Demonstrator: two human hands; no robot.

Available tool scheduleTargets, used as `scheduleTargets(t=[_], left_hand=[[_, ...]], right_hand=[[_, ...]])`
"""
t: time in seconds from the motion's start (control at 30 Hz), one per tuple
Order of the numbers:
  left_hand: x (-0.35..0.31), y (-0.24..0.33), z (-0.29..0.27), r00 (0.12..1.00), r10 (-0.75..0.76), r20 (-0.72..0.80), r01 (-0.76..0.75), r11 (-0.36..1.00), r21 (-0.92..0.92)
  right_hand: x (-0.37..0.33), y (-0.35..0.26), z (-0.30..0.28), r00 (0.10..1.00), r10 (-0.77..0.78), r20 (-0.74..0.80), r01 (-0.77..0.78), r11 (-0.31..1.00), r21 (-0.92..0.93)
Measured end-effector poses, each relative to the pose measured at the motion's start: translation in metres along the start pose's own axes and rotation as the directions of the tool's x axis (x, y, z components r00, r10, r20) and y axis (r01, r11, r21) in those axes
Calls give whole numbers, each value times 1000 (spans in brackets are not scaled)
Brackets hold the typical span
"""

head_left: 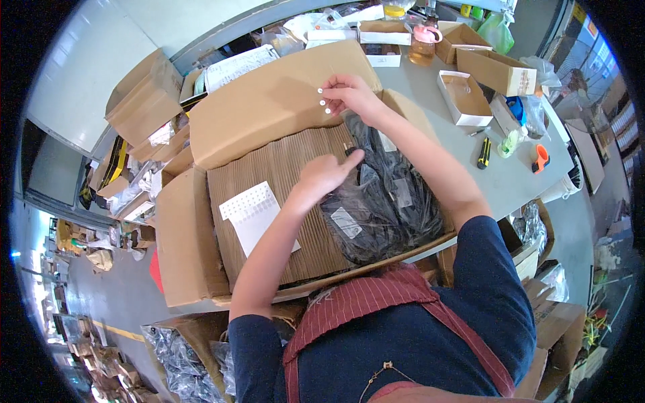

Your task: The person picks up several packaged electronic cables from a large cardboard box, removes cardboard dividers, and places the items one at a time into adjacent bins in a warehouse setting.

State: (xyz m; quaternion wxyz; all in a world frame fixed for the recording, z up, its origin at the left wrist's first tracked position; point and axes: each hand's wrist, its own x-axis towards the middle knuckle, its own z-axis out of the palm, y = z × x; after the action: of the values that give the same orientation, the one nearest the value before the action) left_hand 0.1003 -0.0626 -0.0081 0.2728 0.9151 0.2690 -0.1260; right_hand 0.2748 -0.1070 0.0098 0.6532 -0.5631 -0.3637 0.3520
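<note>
My right hand point(348, 95) is raised over the far side of an open cardboard box point(282, 80). Small round white stickers point(322, 103) show at its bent fingertips. Lower, my left hand point(324, 176) is closed, thumb or finger stretched along a small black plug point(350, 150) with metal pins. Beneath it, dark items in clear plastic bags point(383, 208) fill the box's right part; white labels show on some bags. Ribbed brown cardboard point(289, 168) covers the left part. On that cardboard lies a white sticker sheet point(254, 207) with rows of round dots, overlapping another white sheet.
To the right on the grey table are a small open box point(465, 98), a yellow-black cutter point(484, 153) and an orange tape roll point(539, 158). A pink-lidded bottle point(422, 46) stands behind. Cartons point(144, 97) crowd the left; a bagged-goods box point(181, 363) sits below.
</note>
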Motion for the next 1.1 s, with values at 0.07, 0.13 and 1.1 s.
scheduleTargets(t=[0.07,0.13,1.1], left_hand=[[6,8,10,995,80,-59,-81,997,-1],[14,10,18,990,120,-75,-121,993,-11],[-50,-46,7,933,47,-357,-360,81,-929]], right_hand=[[2,1,-1,999,-24,-22,23,999,-27],[2,1,-1,999,-31,-25,30,999,-46],[-49,-43,42,838,-57,543,333,841,-426]])
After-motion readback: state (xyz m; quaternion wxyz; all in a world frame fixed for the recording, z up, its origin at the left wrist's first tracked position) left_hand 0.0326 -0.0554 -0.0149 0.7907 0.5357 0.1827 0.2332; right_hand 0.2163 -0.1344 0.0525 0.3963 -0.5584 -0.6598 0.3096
